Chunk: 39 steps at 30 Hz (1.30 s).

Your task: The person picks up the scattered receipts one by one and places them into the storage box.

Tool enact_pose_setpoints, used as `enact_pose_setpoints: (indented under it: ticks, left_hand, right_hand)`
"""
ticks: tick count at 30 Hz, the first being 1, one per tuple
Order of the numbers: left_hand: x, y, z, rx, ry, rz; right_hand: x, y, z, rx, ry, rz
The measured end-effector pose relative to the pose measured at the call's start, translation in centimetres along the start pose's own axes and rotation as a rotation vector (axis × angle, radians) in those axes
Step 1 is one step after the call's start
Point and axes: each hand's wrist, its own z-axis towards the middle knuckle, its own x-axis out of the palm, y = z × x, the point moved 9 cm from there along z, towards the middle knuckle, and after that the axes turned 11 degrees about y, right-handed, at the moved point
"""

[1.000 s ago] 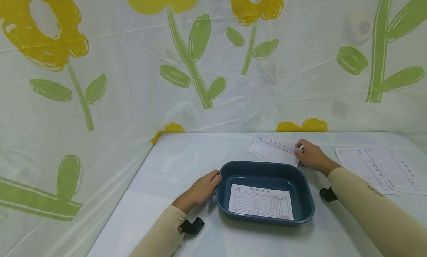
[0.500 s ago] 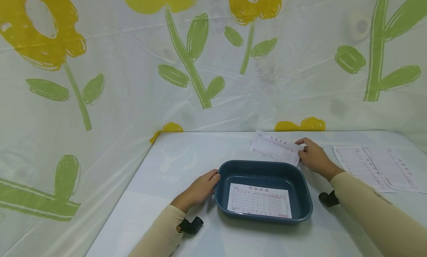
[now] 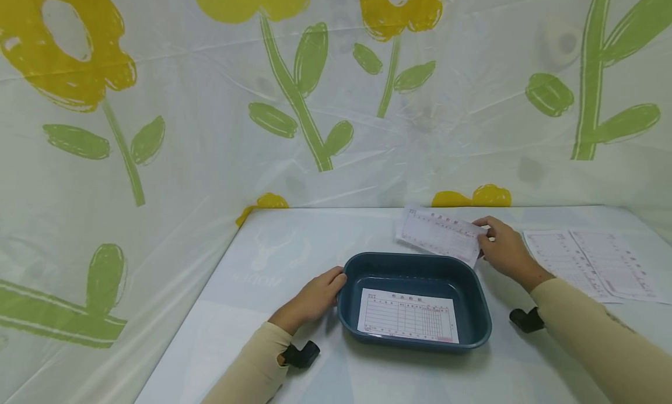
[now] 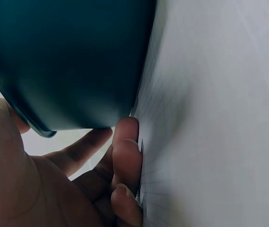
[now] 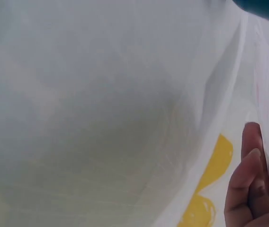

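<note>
A dark teal plastic basin (image 3: 415,345) stands on the table with one printed form (image 3: 408,314) lying flat inside. My left hand (image 3: 317,293) holds the basin's left end. In the left wrist view, the thumb of that hand (image 4: 44,189) is at the rim and its fingers (image 4: 126,161) lie low against the outer wall, by the table. Behind the basin, my right hand (image 3: 505,249) pinches a printed paper form (image 3: 441,232) by its right end. The sheet is tilted, its near edge close to the basin's back rim. In the right wrist view, thumb and fingers (image 5: 251,142) meet at the paper's edge.
Two more printed forms (image 3: 567,264) lie side by side at the table's right. A white curtain (image 3: 210,130) with yellow flowers hangs behind the table (image 3: 273,241) and along its left side. Black cameras (image 3: 301,354) sit on both wrists.
The right hand has drawn its form slightly to the right and raised it, so that it tilts up from the table. The left hand and the basin stay in place.
</note>
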Motion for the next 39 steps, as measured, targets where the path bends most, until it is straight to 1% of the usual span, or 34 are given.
enact_pose_setpoints:
  ticks: [5, 11, 17, 22, 28, 39]
  left_hand:
    - [0.0, 0.0, -0.1, -0.005, 0.002, 0.004]
    - [0.0, 0.1, 0.0, -0.005, 0.003, 0.007]
    - [0.1, 0.1, -0.1, -0.006, 0.005, 0.005]
    - [0.1, 0.1, 0.0, 0.001, 0.006, 0.008]
    - [0.0, -0.1, 0.1, 0.014, 0.006, 0.017]
    - [-0.1, -0.1, 0.2, 0.011, 0.009, 0.015]
  right_hand:
    - [-0.2, 0.2, -0.8, -0.016, -0.048, 0.006]
    - [-1.2, 0.7, -2.1, -0.051, -0.127, 0.037]
    - [-2.1, 1.7, -3.7, -0.073, -0.196, 0.088]
    - [-2.6, 1.7, -4.8, -0.081, -0.233, 0.142]
    - [-2.5, 2.4, -6.3, -0.1, -0.243, 0.228]
    - [-1.1, 3.5, -7.6, -0.117, -0.213, 0.308]
